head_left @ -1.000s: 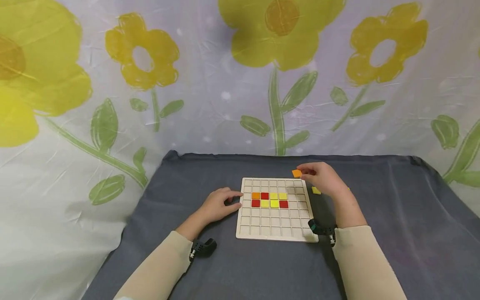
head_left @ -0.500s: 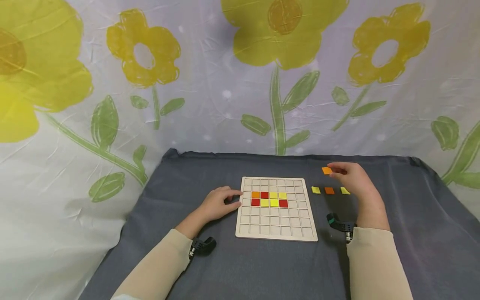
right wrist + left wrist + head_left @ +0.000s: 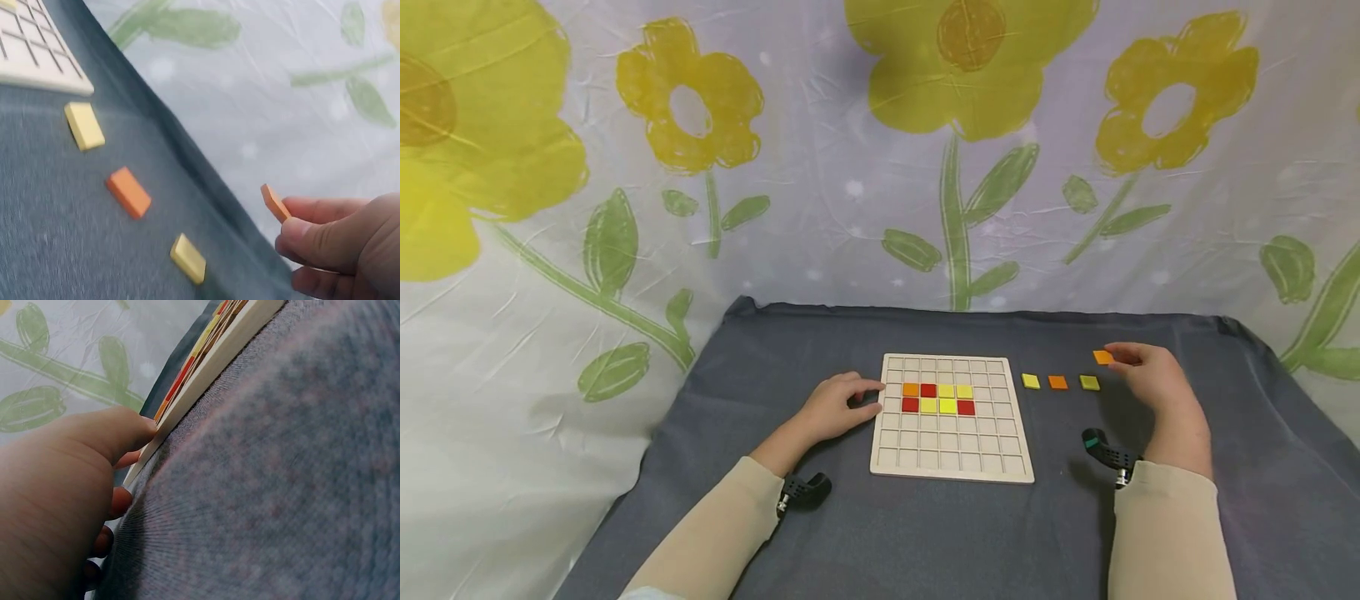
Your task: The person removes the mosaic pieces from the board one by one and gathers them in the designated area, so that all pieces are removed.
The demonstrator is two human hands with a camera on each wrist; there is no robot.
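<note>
A square wooden grid board lies flat, with red, orange and yellow tiles in two rows of its squares. At its left edge rests my left hand, the tips of thumb and index finger touching the rim. The left wrist view shows the thumb against the board's side. My right hand is off to the right, pinching an orange tile between thumb and fingers. In the right wrist view that orange tile is held up above the cloth.
Right of the board, a yellow tile, an orange tile and another yellow tile lie in a row on the dark grey cloth. Behind the table hangs a flower-printed curtain.
My right hand has moved right, from above the board's far right corner to beyond the row of loose tiles, carrying the orange tile. The left hand stays at the board's edge.
</note>
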